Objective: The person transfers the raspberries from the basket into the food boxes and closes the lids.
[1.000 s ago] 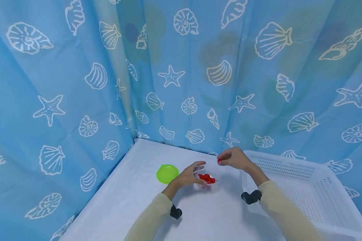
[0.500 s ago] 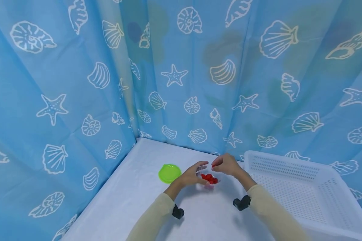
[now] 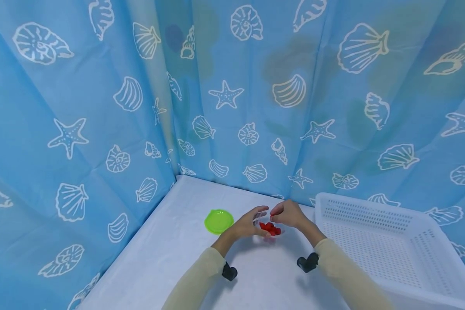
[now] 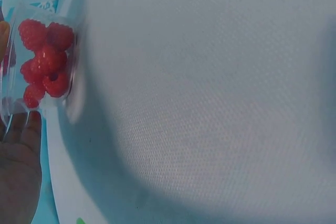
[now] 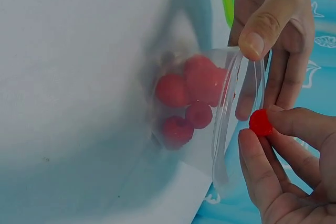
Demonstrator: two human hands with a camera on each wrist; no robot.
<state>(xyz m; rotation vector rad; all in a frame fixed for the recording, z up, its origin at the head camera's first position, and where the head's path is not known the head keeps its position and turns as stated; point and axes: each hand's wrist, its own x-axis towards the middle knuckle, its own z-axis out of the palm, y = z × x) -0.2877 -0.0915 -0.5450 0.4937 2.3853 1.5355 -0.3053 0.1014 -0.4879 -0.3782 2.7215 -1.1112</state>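
Observation:
My left hand [image 3: 245, 226] holds a small clear plastic container [image 5: 220, 145] just over the table, thumb on its near rim and fingers round the far side. Several red raspberries [image 4: 48, 59] lie in the container. Between thumb and fingertips, my right hand [image 3: 289, 214] pinches one raspberry [image 5: 260, 123] at the container's open mouth. A round bright green lid [image 3: 218, 221] lies flat on the table to the left of my left hand.
A large white perforated basket [image 3: 372, 252] stands at the right of the white-covered table [image 3: 166, 254]. Blue curtains [image 3: 224, 120] with white shell prints rise behind and along the left. A black wrist mount [image 3: 308, 262] sits on the right sleeve.
My right hand has moved left and slightly down with the raspberry, from beside the basket to the container's mouth. The left hand keeps holding the container in nearly the same place.

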